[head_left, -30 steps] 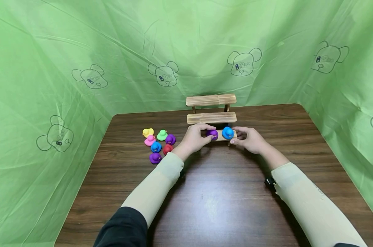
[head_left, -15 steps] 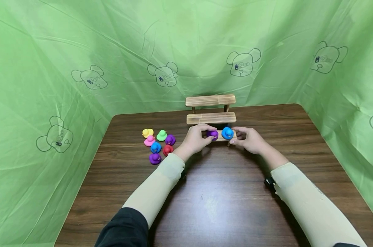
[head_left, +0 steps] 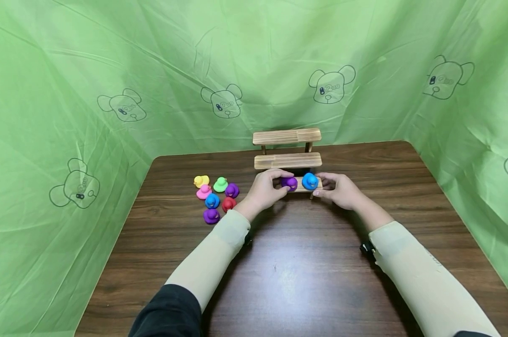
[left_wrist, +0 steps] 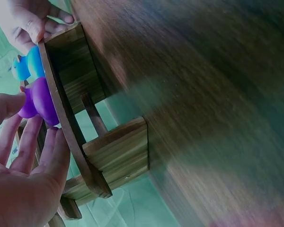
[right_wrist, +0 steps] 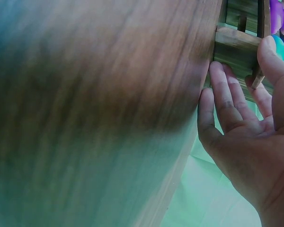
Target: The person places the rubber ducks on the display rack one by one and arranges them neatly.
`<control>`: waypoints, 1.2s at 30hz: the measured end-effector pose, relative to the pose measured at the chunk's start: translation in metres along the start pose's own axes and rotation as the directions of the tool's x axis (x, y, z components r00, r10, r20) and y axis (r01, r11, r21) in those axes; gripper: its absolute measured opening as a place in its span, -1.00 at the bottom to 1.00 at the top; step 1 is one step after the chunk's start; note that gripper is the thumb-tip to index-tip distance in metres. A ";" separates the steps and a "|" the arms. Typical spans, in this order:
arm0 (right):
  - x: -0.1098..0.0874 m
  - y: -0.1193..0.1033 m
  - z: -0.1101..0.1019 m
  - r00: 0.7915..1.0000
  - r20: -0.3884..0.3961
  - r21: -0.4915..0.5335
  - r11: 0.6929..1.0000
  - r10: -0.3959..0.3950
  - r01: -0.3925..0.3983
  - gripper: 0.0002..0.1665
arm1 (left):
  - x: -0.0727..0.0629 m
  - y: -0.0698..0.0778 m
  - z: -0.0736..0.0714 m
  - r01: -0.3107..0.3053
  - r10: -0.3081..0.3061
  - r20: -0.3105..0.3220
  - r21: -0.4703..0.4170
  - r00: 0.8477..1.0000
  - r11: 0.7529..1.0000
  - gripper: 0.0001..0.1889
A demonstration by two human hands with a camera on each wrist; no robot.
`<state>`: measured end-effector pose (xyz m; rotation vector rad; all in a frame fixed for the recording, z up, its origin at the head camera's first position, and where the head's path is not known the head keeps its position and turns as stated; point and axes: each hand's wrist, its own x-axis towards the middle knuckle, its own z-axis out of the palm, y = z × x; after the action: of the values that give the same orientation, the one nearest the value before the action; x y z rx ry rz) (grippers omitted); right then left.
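My left hand (head_left: pixel 267 188) pinches a purple rubber duck (head_left: pixel 289 183) between thumb and fingers, on the lowest step of a small three-step wooden stand (head_left: pixel 287 161). Right beside it on the same step sits a blue rubber duck (head_left: pixel 310 181). The left wrist view shows the purple duck (left_wrist: pixel 40 101) low against the plank, the thumb on one side and fingers on the other. My right hand (head_left: pixel 340 191) holds the right end of that step with thumb and index finger, close to the blue duck. In the right wrist view its other fingers (right_wrist: pixel 222 94) reach along the stand's leg, loosely extended.
Left of the stand, several loose ducks lie grouped on the brown wooden table (head_left: pixel 287 281): yellow (head_left: pixel 201 181), green (head_left: pixel 221 184), pink (head_left: pixel 204 192), red (head_left: pixel 228 204), another blue and two purple. A green printed curtain (head_left: pixel 275 65) encloses the table's back and sides.
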<state>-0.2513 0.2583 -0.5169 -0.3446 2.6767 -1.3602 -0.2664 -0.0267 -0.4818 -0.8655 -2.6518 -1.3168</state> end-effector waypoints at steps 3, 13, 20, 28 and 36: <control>0.000 0.000 0.000 1.000 0.000 0.000 1.000 -0.005 0.005 -0.27 | -0.001 0.000 -0.002 -0.012 0.012 -0.004 0.001 1.000 1.000 -0.66; 0.001 0.000 0.000 1.000 0.005 -0.003 1.000 0.006 -0.006 -0.27 | -0.008 -0.003 -0.011 -0.021 0.021 -0.033 0.010 0.999 1.000 -0.63; 0.001 0.000 -0.001 1.000 0.003 -0.010 1.000 -0.001 0.001 -0.26 | -0.013 -0.005 -0.020 -0.025 0.026 -0.065 0.007 0.998 1.000 -0.63; 0.001 0.002 -0.001 1.000 0.004 -0.007 1.000 -0.004 0.004 -0.26 | -0.024 -0.003 -0.037 -0.001 0.000 -0.082 -0.012 0.997 1.000 -0.69; 0.002 0.002 -0.001 1.000 -0.004 0.011 1.000 -0.018 0.018 -0.27 | -0.034 -0.014 -0.058 -0.001 -0.006 -0.133 -0.052 0.991 0.999 -0.71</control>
<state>-0.2537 0.2599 -0.5177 -0.3660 2.6750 -1.3809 -0.2555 -0.0923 -0.4654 -0.7518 -2.5289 -1.3973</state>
